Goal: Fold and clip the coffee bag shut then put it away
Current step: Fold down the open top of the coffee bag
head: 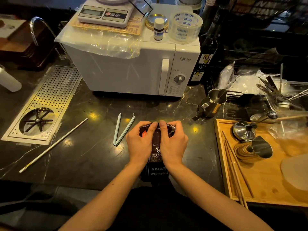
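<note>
Wooden tray (266, 194), right of frame, holds steel jug (261, 149), tamper (244, 130), chopsticks (236, 165); coffee bag (157, 170) on dark counter, lower centre; open pale clip (125, 131) just left; microwave (130, 72) behind; left hand (141, 142), right hand (173, 142) clamped on bag's folded top, fingers curled, thumbs side by side.

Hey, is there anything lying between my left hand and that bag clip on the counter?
Nothing visible. The bag clip lies open in a V on the bare counter, just left of the left hand, which, with the right hand, pinches the coffee bag at its folded top. The white stick lies farther left, beyond the clip.
</note>
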Demonstrator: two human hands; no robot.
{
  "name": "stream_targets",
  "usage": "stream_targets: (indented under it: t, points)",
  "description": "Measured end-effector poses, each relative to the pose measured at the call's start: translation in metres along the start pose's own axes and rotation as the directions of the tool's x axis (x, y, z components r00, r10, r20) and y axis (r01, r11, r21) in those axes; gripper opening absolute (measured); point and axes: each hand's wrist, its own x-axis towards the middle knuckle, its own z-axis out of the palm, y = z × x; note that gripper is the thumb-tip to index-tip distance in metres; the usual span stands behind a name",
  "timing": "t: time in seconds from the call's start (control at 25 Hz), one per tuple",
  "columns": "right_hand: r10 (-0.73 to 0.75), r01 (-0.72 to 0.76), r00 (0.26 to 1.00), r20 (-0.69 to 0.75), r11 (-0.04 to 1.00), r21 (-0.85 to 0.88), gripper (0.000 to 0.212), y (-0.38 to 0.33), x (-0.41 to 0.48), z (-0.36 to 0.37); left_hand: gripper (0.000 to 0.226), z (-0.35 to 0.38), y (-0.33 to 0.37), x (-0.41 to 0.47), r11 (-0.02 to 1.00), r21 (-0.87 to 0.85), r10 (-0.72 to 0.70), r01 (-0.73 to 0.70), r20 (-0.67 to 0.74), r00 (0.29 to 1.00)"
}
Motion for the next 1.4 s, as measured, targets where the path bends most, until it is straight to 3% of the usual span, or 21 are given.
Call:
stream_targets:
  t: [0.48, 0.92, 1.28, 1.4]
  points:
    - [-0.016, 0.016, 0.999, 0.029, 1.000, -0.009, 0.019, -0.001, -0.002, -0.002, 0.016, -0.001, -0.005, 0.001, 0.998, -0.068, -0.004, 0.006, 0.026, 1.000]
    - [0.024, -0.027, 0.998, 0.060, 0.998, 0.057, 0.028, -0.001, 0.001, 0.000, 0.024, -0.002, -0.009, 0.004, 0.998, -0.012, -0.053, 0.054, 0.019, 0.998]
    - [0.024, -0.041, 0.992, 0.126, 0.990, 0.133, 0.025, 0.001, 0.004, -0.006, 0.025, -0.010, -0.011, 0.005, 0.964, -0.196, -0.169, 0.180, 0.071, 0.983]
    - [0.012, -0.030, 0.991, 0.135, 0.990, 0.134, 0.022, 0.001, 0.000, -0.012, 0.019, -0.023, -0.005, 0.006, 0.989, -0.104, -0.090, 0.104, 0.129, 0.988]
